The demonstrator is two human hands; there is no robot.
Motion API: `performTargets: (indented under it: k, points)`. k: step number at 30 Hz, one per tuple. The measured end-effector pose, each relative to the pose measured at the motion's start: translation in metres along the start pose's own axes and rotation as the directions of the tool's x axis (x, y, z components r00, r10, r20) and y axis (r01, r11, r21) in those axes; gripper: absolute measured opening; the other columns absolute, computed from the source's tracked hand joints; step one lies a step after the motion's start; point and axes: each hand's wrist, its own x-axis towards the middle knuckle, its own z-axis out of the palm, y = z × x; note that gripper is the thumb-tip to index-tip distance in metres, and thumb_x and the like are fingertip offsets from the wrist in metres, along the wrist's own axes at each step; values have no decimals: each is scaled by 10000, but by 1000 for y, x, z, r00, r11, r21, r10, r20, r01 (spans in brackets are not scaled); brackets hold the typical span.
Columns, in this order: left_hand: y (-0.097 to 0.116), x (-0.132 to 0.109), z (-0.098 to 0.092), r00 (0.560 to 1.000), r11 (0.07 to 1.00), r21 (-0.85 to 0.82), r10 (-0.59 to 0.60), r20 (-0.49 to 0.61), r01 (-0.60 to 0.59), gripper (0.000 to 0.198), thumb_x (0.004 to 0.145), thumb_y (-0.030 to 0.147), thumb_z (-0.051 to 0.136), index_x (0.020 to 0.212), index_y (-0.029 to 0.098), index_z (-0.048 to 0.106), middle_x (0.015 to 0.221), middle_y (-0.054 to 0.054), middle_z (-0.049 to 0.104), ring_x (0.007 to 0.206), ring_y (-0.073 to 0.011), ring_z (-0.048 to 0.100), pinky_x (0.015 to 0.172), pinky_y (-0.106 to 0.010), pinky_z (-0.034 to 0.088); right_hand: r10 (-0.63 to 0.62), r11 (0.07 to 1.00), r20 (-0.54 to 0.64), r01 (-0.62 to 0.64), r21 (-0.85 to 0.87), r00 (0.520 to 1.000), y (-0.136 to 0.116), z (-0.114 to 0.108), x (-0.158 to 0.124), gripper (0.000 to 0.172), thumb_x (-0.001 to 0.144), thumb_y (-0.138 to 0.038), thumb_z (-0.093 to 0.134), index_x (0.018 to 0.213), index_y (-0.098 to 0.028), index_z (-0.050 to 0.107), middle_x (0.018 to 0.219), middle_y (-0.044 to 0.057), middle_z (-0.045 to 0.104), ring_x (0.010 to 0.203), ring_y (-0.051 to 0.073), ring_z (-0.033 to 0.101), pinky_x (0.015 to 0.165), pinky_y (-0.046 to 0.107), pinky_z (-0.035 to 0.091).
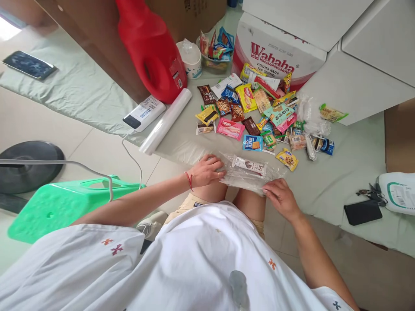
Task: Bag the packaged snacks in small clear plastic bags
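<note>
A piece of clear plastic film lies at the near table edge, above my lap. On or inside it is a white wrapped snack bar with dark print; I cannot tell which. The fingers of my left hand are curled on the film's left end. With thumb and fingers, my right hand pinches its lower right corner. Just beyond lies a heap of wrapped snacks, among them a yellow cookie packet, a blue packet and a pink wafer packet.
A clear plastic roll, white power bank and red jug are left of the heap. Behind it stand a paper tub, a snack-filled bowl and a Wahaha carton. A green stool is at lower left.
</note>
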Motion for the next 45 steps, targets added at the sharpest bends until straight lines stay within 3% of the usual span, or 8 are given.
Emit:
performTargets:
  k: [9,15,22,26,34,39,41,45]
  points:
    - [7,26,-7,956,947,-136,-294,-10,290,472,1092,396,255,901,191,634,914,-116,705,922,-237,625,855,-389,419,272,950,-134,-245,192,953,10,-12,70,343,984,-496,511,1004,-211,701,861,48,693,781,191,611,725,310,483]
    - [14,55,-1,813,812,-44,-582,6,582,428,1053,405,362,816,199,651,823,-110,697,842,-260,637,793,-396,435,490,871,-103,-491,8,866,33,9,99,347,910,-500,528,775,-200,638,675,37,621,672,202,559,685,321,431]
    - [21,62,9,634,667,-55,-728,-261,743,484,843,447,732,1247,188,673,1298,-191,612,1240,-393,522,987,-528,440,212,895,-428,-351,-276,878,-14,6,82,376,1023,-331,412,1153,-183,733,1160,190,681,1102,312,625,957,447,502]
    - [22,58,7,676,716,-79,-685,-272,694,217,863,360,706,1008,201,728,1387,-159,567,1381,-396,429,1059,-550,401,67,941,-218,-134,-310,974,-51,26,81,411,1062,-380,430,1356,-254,687,1455,138,602,1212,284,625,932,388,534]
    - [42,84,-9,670,623,-466,-738,-84,628,157,952,311,552,862,203,622,795,-24,675,719,-171,604,681,-303,479,170,945,-77,-184,-269,982,-39,51,96,429,1049,-301,430,1400,-338,676,1469,50,629,1197,270,656,890,380,564]
    - [68,110,8,714,713,-208,-695,-83,670,247,1037,321,454,1027,197,667,1082,-111,683,769,-208,641,649,-340,442,111,990,-101,-119,-77,989,-35,35,87,431,1024,-275,416,1343,-265,706,1473,103,622,1278,285,631,1027,438,536]
    - [72,111,14,722,724,-92,-689,-59,684,279,1055,324,420,1070,205,672,1123,-118,659,721,-203,621,613,-344,405,128,992,-273,-125,29,954,-25,17,75,399,1036,-322,411,1290,-259,713,1403,115,658,1283,263,623,1062,424,515]
    - [70,103,23,761,763,-14,-647,-50,647,271,1050,310,423,1123,251,678,1124,-93,638,691,-187,571,587,-328,353,382,914,-538,-394,99,752,8,-7,51,503,1027,-520,432,1373,-200,610,1294,184,669,1208,304,609,956,448,530]
